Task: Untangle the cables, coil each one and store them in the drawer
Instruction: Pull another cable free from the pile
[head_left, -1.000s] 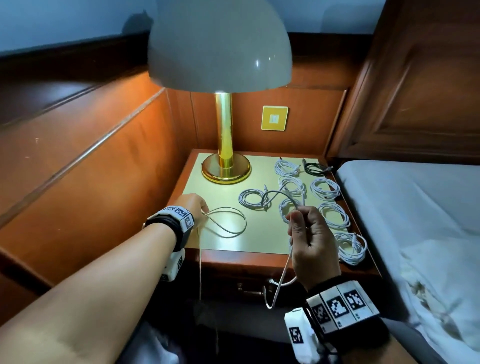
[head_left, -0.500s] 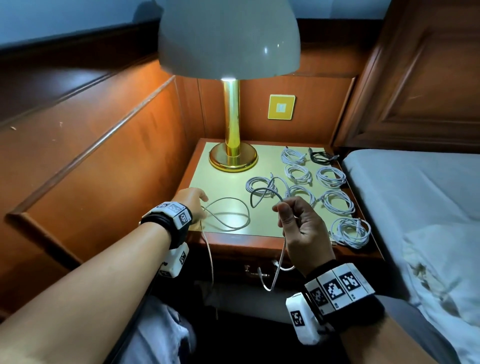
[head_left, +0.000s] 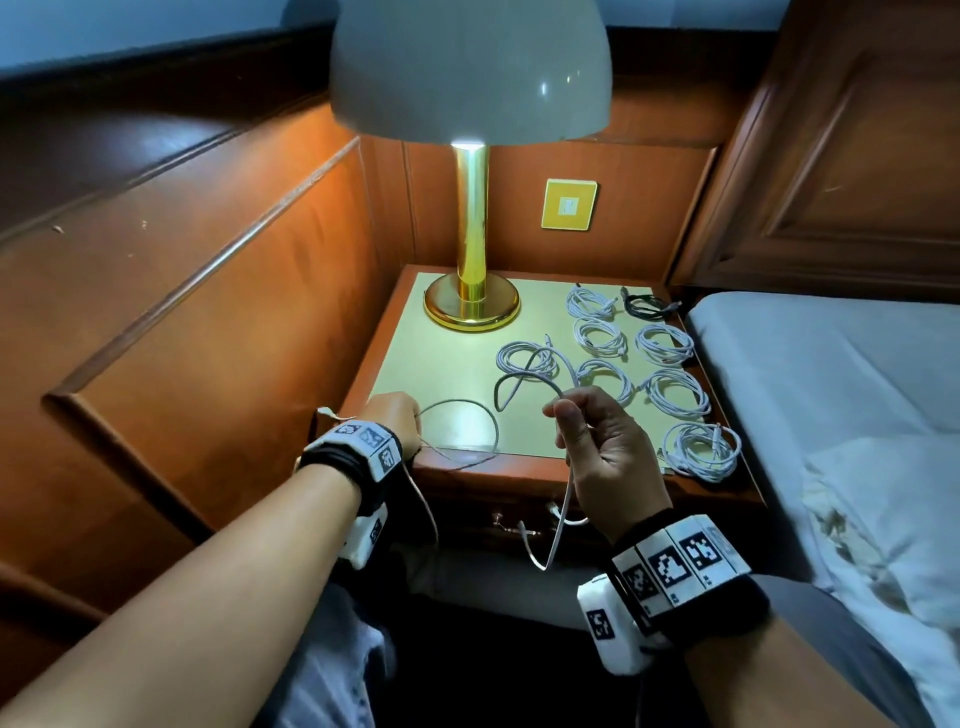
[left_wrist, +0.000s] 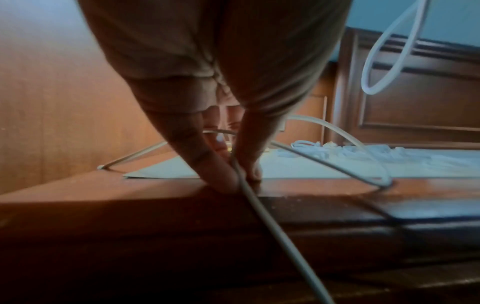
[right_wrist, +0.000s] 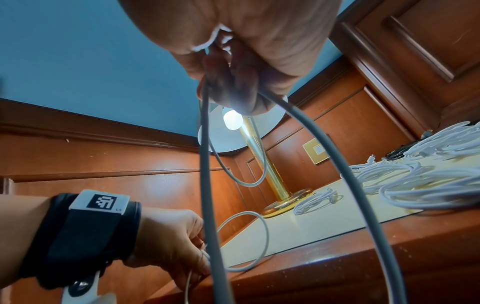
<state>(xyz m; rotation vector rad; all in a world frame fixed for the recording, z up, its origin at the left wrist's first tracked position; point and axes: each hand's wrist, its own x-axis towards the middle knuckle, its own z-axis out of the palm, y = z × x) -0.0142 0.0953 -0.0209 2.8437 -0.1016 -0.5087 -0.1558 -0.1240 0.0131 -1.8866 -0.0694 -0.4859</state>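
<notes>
White "LS" tag on left wristband (right_wrist: 100, 202); both hands' fingers pinch cable (head_left: 566, 499).

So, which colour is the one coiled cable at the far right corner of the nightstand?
Black: the coiled cable shows best in the head view; the other coils are white.

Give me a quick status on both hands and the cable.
Left hand pinches white cable at nightstand front edge. Right hand grips it, raised, loop above. Coiled cables beside; drawer shut.
</notes>
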